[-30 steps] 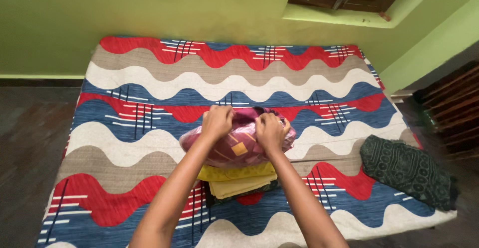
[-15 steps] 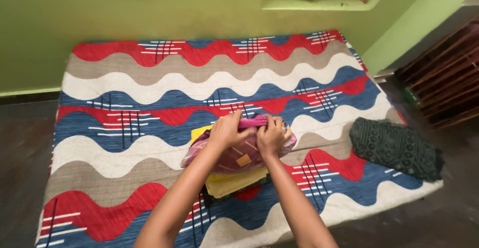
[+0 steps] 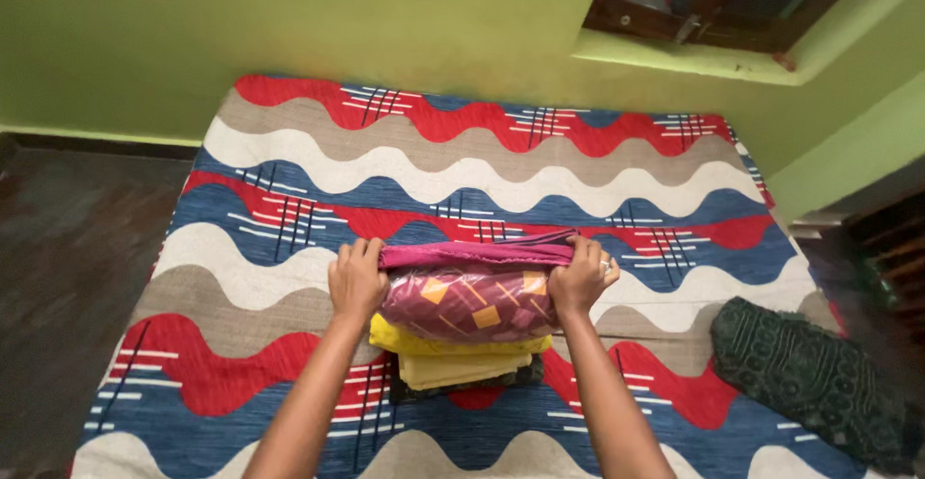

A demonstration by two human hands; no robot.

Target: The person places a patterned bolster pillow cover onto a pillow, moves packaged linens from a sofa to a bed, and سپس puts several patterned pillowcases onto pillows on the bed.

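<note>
Maroon folded cloth spans between both hands' grip.

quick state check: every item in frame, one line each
left hand: gripping left end of maroon cloth
right hand: gripping right end
maroon cloth: folded, top of pile
yellow cloths: folded, stacked under it
dark green cloth: crumpled, apart at bed's right edge
bedsheet: spread flat

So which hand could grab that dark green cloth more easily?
Probably the right hand. It grips the maroon bundle at the end nearer the dark green cloth; the left hand grips the far end.
</note>
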